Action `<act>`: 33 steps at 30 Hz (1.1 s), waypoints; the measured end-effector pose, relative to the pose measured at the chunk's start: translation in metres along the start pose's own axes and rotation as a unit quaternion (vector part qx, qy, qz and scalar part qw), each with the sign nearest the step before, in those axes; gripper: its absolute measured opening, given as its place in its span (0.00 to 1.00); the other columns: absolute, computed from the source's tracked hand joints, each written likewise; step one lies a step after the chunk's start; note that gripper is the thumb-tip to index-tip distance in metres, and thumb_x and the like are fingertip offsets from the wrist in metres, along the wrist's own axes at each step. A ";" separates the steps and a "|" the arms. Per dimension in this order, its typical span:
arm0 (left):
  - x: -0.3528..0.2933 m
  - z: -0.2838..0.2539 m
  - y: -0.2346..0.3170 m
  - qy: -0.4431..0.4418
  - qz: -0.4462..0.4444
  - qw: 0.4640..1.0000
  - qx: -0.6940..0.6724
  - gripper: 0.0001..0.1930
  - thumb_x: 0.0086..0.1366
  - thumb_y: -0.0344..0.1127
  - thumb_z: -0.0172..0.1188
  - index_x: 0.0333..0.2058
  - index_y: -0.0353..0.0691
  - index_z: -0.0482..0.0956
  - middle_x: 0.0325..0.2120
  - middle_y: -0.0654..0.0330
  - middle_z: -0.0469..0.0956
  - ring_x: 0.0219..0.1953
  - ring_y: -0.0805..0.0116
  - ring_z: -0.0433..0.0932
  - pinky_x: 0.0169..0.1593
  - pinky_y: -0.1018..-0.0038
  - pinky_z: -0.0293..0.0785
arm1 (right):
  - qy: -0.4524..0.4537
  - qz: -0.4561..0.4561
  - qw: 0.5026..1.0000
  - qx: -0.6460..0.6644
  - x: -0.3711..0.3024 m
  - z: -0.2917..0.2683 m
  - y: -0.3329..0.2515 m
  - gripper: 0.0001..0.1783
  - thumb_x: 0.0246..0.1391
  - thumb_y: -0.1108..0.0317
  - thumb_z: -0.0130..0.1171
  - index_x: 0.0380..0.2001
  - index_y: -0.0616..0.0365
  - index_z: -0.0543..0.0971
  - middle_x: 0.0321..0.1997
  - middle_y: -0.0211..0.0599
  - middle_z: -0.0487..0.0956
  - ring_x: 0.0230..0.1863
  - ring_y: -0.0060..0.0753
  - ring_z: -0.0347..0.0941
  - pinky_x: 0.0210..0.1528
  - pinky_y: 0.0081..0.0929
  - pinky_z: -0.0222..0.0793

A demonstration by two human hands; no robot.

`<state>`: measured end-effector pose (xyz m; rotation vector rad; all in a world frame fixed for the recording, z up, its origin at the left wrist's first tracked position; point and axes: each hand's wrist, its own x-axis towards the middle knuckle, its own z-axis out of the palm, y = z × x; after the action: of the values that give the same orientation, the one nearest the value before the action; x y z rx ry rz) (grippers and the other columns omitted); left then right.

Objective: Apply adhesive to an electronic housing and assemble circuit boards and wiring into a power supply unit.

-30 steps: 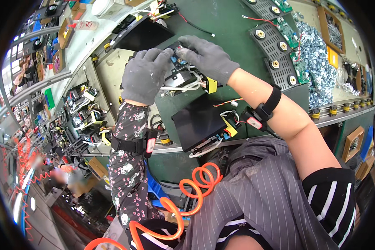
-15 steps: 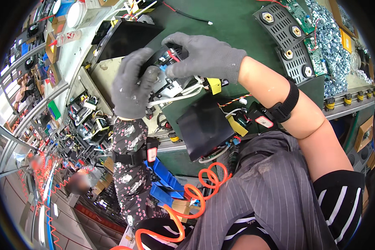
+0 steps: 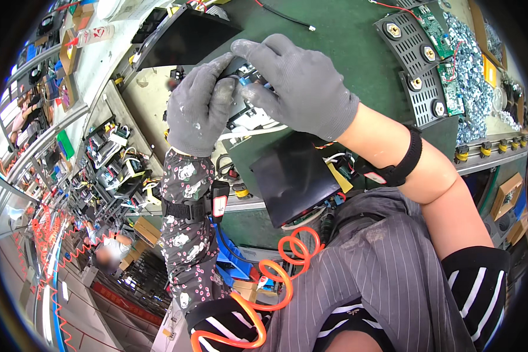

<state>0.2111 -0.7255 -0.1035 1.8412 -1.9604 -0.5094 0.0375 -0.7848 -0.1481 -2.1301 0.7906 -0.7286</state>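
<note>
My left hand [image 3: 200, 110], in a grey knitted glove, is closed round the left side of an electronic assembly [image 3: 247, 115] with silver, black and blue parts and white cables. From the right, my right hand [image 3: 305, 85], also gloved, bends over its top. The fingers and thumbs of both hands meet close together near a small blue part [image 3: 244, 81]. What exactly the fingertips pinch is mostly hidden by the gloves. Nearer to me, a unit with a black plastic sheet [image 3: 293, 179] lies at the bench edge, wires coming from its right side.
Another black-sheeted unit [image 3: 188, 38] stands far left. Slotted black panels [image 3: 413, 70] with brass fittings lie at right beside green circuit boards [image 3: 452, 94] and a heap of small metal parts [image 3: 475, 82]. An orange coiled hose [image 3: 276, 273] hangs before me. More electronic units [image 3: 114, 161] sit at left.
My right hand has turned further over the assembly, and its fingers have closed in toward my left hand. The yellow tag beside the white cables is now covered. The whole view has shifted slightly.
</note>
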 end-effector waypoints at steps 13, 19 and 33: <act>0.004 -0.013 0.022 -0.009 0.173 0.944 0.281 0.17 0.52 0.39 0.61 0.43 0.48 0.78 0.36 0.65 0.77 0.35 0.63 0.76 0.34 0.68 0.74 | -0.034 0.100 0.988 0.109 -0.006 0.004 0.022 0.39 0.42 0.42 0.63 0.55 0.49 0.66 0.44 0.49 0.72 0.44 0.53 0.73 0.46 0.40 0.71; 0.022 -0.030 0.041 -0.213 0.194 0.894 0.342 0.18 0.47 0.32 0.62 0.41 0.49 0.77 0.31 0.67 0.73 0.31 0.66 0.75 0.27 0.71 0.73 | -0.106 0.031 0.979 0.170 -0.002 0.014 0.044 0.47 0.39 0.36 0.64 0.57 0.51 0.63 0.45 0.52 0.74 0.47 0.52 0.73 0.50 0.39 0.69; 0.024 -0.039 0.013 -0.223 0.101 0.946 0.214 0.14 0.53 0.34 0.59 0.40 0.47 0.74 0.32 0.63 0.72 0.33 0.59 0.76 0.31 0.65 0.74 | -0.291 0.190 0.832 0.433 0.022 0.000 0.041 0.43 0.42 0.63 0.70 0.60 0.54 0.60 0.38 0.38 0.77 0.37 0.26 0.74 0.40 0.27 0.74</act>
<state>0.2185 -0.7486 -0.0625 1.8501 -2.7121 -0.4949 0.0391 -0.8224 -0.1749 -1.1852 0.3913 -0.1232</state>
